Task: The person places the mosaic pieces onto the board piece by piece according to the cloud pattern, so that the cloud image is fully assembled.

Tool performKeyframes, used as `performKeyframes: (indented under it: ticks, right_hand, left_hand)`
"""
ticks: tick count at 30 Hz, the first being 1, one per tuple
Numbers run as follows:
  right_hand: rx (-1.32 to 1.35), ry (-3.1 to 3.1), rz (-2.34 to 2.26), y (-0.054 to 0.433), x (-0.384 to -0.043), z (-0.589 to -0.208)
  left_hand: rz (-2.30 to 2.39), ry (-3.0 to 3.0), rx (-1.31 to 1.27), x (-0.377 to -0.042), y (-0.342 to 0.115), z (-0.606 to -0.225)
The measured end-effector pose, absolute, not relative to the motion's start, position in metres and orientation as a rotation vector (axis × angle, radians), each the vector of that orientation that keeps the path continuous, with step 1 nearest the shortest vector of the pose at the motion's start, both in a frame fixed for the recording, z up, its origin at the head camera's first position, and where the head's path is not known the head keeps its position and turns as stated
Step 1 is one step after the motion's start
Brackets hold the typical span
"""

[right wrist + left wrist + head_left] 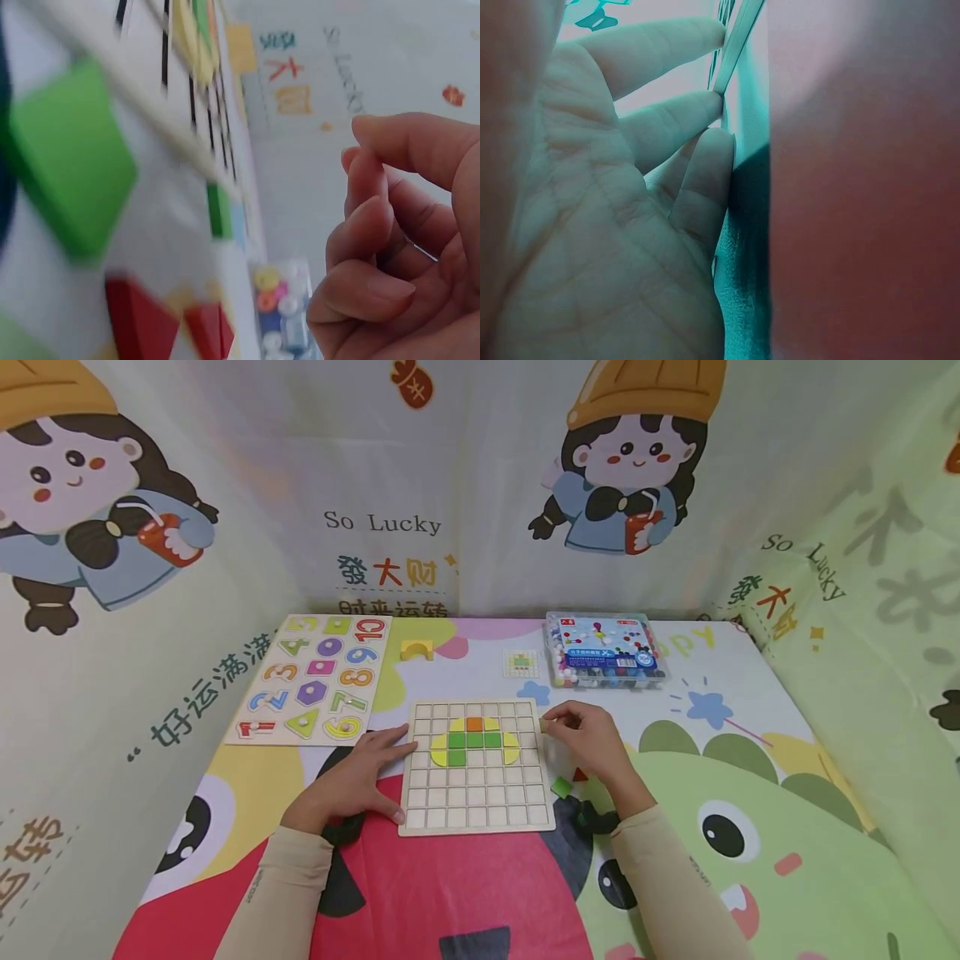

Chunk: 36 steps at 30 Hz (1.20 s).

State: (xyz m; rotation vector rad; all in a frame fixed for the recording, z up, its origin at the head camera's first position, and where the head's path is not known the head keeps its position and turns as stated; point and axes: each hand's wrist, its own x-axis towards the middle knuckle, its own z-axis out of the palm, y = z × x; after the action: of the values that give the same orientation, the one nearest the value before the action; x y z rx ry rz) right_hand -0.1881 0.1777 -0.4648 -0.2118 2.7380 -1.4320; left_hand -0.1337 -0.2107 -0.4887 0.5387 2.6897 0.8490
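A wooden grid board (480,818) lies on the printed cloth between my hands. Yellow rounded pieces (438,749), green squares (492,739) and an orange square (474,724) sit in its upper rows. My left hand (358,781) rests at the board's left edge, fingers spread; in the left wrist view its fingertips (712,105) meet the board's side. Beside the upper right edge is my right hand (588,739), its fingers curled and thumb and forefinger tips together. Nothing shows between them in the right wrist view. A green block (219,210) lies by the board's edge, apart from these fingers.
Nearer me, right of the board, lie another green block (562,787) and red triangular blocks (139,319). A number puzzle (258,702) stands at the left. Behind are a yellow arch block (417,649), a small pattern card (521,663) and a clear box of parts (604,650).
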Motion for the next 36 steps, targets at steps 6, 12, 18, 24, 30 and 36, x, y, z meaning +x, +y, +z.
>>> performKeyframes:
  ticks: [6, 12, 18, 24, 30, 36]
  right_hand:
    - [-0.098, 2.761, -1.323, 0.190, -0.199, -0.468]
    - [-0.150, 2.776, -1.189, 0.194, -0.207, -0.479]
    - [-0.270, 2.873, -1.021, 0.192, -0.211, -0.486]
    - [-0.364, 2.887, -0.901, 0.192, -0.213, -0.490]
    - [-0.375, 2.904, -0.880, 0.188, -0.211, -0.490]
    - [-0.260, 2.915, -0.900, 0.187, -0.210, -0.489]
  left_hand:
    - [0.855, 2.689, 0.548, -0.134, -0.211, -0.490]
    - [0.856, 2.692, 0.559, -0.135, -0.212, -0.490]
    - [0.849, 2.690, 0.546, -0.135, -0.211, -0.490]
    - [0.850, 2.698, 0.567, -0.135, -0.211, -0.489]
    - [0.841, 2.703, 0.575, -0.136, -0.212, -0.489]
    - [0.850, 2.695, 0.565, -0.137, -0.211, -0.490]
